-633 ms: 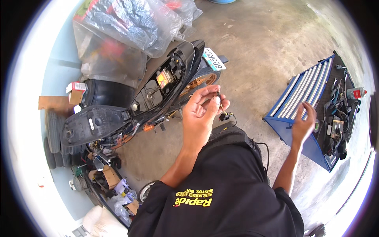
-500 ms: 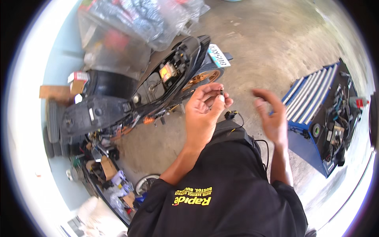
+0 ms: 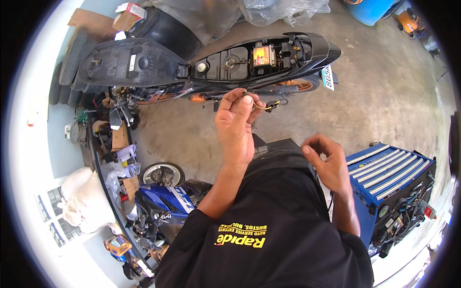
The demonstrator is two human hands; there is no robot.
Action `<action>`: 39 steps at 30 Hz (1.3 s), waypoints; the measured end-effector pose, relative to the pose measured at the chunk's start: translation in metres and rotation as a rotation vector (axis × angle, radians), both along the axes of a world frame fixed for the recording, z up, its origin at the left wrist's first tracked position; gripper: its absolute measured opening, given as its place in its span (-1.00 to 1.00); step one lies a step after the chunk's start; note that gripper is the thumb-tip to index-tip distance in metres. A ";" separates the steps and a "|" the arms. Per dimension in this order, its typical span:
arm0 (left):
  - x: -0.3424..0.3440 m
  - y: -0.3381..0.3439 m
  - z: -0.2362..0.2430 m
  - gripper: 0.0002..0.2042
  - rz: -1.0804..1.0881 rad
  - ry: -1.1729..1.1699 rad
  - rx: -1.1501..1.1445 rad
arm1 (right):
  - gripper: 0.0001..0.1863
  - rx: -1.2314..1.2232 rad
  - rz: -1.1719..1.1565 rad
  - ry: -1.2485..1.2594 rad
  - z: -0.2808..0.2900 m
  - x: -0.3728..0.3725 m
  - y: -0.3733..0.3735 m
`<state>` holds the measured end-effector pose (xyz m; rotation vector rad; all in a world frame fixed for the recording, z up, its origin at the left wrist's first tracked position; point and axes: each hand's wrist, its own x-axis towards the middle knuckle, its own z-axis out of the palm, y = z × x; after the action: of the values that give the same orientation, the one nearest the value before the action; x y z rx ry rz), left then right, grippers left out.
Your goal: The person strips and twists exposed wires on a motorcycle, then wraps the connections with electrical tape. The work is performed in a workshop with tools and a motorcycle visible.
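My left hand [image 3: 235, 125] is raised in front of me, thumb and fingertips pinched on the end of a thin yellow wire [image 3: 260, 107]. The wire's held end is mostly hidden by the fingers. Beyond the fingertips, a small black connector [image 3: 272, 105] shows along the wire. My right hand [image 3: 327, 161] is lower and to the right, fingers loosely curled, thumb close to the index finger, with nothing visible in it. Behind the left hand stands a black motorcycle [image 3: 218, 72], its seat [image 3: 129, 62] tipped open and its battery [image 3: 262, 55] exposed.
A blue tool cabinet [image 3: 367, 192] with tools on it stands at the right. On the left, a blue motorcycle [image 3: 165, 201], a loose wheel [image 3: 162, 174] and shelving with parts crowd the wall. Tyres [image 3: 72, 67] are stacked far left. A blue drum [image 3: 367, 9] stands at the back.
My view has turned to the right, so the motorcycle now lies across the top. My right hand has come lower, its thumb and index finger closer together. My left hand keeps its pinch.
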<state>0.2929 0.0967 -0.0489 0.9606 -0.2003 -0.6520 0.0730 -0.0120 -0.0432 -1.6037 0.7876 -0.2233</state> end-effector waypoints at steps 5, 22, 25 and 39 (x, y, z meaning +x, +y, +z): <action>0.061 0.013 -0.011 -0.85 -0.169 0.100 -0.022 | -0.53 -0.301 -0.148 -0.159 -0.022 0.109 0.020; 0.250 -0.018 -0.057 -0.90 -0.214 0.147 -0.021 | -0.67 0.246 -0.134 0.128 -0.001 0.220 0.057; 0.244 -0.036 -0.055 -0.90 -0.308 0.159 -0.018 | -0.65 0.291 -0.219 0.141 0.005 0.213 0.060; 0.075 -0.083 0.008 -0.90 -0.977 -0.269 -0.016 | -0.33 -0.454 -0.772 -0.001 0.031 0.101 0.090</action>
<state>0.3678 0.0136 -0.0413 0.9020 -0.9463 -1.4026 0.1743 0.0783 -0.0126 -1.6344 1.4052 -1.0133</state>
